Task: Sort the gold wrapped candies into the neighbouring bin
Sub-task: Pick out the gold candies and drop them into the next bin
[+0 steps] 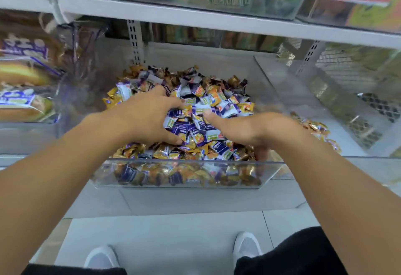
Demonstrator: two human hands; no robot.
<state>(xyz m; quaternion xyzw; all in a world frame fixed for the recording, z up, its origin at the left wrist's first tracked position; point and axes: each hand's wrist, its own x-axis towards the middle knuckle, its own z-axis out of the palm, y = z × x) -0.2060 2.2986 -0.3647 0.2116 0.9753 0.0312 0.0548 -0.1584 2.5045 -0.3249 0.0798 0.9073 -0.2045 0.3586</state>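
Both hands deep in clear bin (pixel 178 182) of mixed candies. Left hand (pixel 149 115) spread over heap; right hand (pixel 245 130) curled among wrappers, grasp unclear. Gold wrapped candies (pixel 161 151) along bin's front, few already in neighbouring bin (pixel 368 151), right. Risk: purple-white candies (pixel 184 127) scooped along.

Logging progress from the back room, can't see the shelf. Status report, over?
Left hand spread on mixed candy pile, right hand digging at near edge. Clear plastic bin full; few gold wrapped candies in neighbouring bin. Nothing in the way.
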